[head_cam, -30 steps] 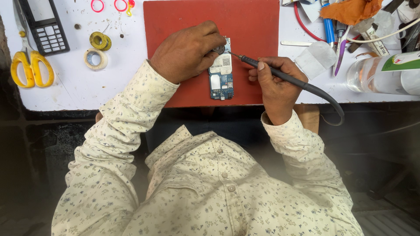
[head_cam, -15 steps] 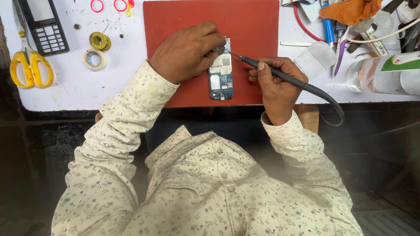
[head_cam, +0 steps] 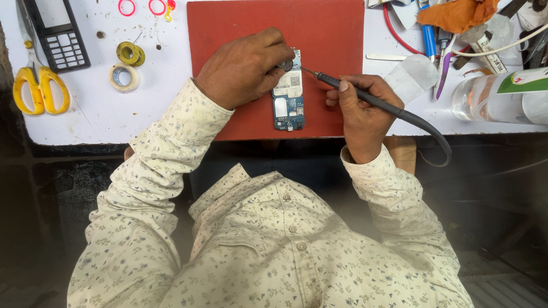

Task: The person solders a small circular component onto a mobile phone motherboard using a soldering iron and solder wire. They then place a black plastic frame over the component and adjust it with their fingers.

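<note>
Two hands at work, I note. Scissors [head_cam: 40, 91] and tape rolls [head_cam: 124, 76] lie at 9 o'clock of the red mat [head_cam: 319, 34]. Left hand [head_cam: 242, 68] is clamped on the top of the circuit board [head_cam: 288, 100], mid-mat. Right hand [head_cam: 359, 108], at 3 o'clock of the board, is closed round the soldering iron [head_cam: 365, 97]; its tip meets the board's upper edge. Bottle [head_cam: 502, 97] lies far right.

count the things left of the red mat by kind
yellow-handled scissors: 1
black keypad phone: 1
tape rolls: 2, yellow, white
pink rings: 2
total: 6
</note>
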Demonstrator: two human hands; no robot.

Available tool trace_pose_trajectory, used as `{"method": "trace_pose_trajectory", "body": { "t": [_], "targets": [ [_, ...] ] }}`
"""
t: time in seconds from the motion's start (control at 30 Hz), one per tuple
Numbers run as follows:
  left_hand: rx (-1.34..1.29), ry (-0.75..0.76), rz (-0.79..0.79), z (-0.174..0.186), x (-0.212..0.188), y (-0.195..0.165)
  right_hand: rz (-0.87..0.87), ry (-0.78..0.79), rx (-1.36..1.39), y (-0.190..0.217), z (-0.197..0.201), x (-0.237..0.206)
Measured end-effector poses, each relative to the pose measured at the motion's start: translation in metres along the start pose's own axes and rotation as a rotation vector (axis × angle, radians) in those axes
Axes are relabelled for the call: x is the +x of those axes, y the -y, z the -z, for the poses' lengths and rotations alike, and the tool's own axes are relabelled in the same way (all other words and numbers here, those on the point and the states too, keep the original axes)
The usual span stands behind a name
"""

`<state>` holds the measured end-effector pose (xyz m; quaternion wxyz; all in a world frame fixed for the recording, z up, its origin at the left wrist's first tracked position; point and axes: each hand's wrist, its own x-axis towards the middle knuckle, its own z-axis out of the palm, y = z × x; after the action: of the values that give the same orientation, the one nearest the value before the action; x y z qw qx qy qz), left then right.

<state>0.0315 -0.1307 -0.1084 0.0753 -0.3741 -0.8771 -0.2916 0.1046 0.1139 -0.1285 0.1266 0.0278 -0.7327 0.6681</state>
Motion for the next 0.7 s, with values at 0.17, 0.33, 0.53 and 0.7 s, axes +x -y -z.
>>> {"method": "trace_pose_trajectory", "body": {
  "t": [0.17, 0.33, 0.53, 0.7],
  "targets": [
    [-0.007, 0.003, 0.001, 0.0004, 0.0003, -0.0005, -0.002, -0.022, 0.014, -0.0013, 0.0005, 0.0001],
    [-0.04, 0.009, 0.003, 0.0026, 0.0002, -0.0014, 0.011, -0.028, 0.02, -0.0022, 0.0003, 0.0008],
    [-0.056, 0.031, 0.01, 0.0039, 0.0002, -0.0023, -0.005, -0.019, 0.023, -0.001, 0.0006, 0.0003],
    [-0.051, 0.028, 0.007, 0.0042, 0.0006, -0.002, -0.003, 0.004, 0.01, -0.0001, 0.0009, 0.0015]
  ]
}}
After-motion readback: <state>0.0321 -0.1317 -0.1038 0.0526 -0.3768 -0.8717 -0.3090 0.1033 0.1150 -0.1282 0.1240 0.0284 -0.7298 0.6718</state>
